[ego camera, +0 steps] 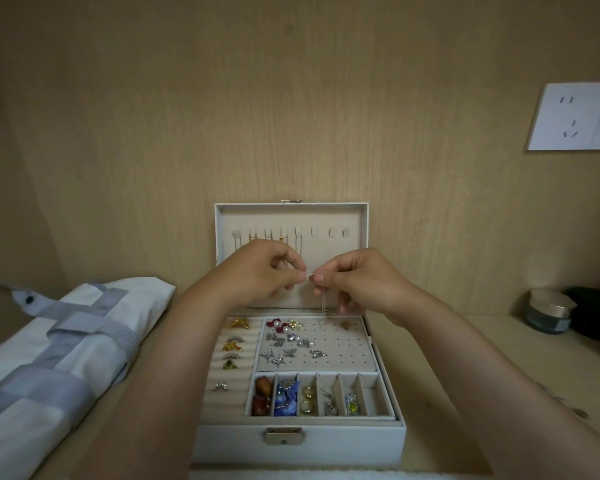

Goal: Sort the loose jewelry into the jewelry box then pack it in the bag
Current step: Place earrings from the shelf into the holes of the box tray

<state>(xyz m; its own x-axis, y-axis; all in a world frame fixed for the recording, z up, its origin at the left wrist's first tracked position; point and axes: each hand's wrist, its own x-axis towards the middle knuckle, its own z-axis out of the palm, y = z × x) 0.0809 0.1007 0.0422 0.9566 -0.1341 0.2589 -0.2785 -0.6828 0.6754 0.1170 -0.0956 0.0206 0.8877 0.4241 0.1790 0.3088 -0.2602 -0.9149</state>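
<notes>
Pale wood panels close in a pale worktop (465,358), with the box (298,445) open in the middle and its lid (326,216) standing upright at the back wall. In front of the lid, the left hand (257,271) and right hand (357,282) meet. Both sets of fingers (297,277) pinch a fine chain (323,304), whose loose end hangs from the right hand to just above the stud panel (340,344). It looks like the clasp is being worked, though it is too small to tell.

The likely trouble is that hanging end. If lowered carelessly it could snag on the studs below or tangle with the chains already on the hooks (281,237). A slip of the pinch would drop it among the earrings, where it is hard to pick out. The free hooks sit to the right in the lid, partly behind the hands, so reaching them means lifting past the chains already hanging there.

The ring rolls (232,372) and most small compartments (378,398) hold pieces, and the rightmost looks bare. The bag (66,348) lies flat to the left, near the box, with nothing between them. A jar (549,311) and a dark object (593,313) stand well apart at the right, and a socket (575,116) is on the wall.
</notes>
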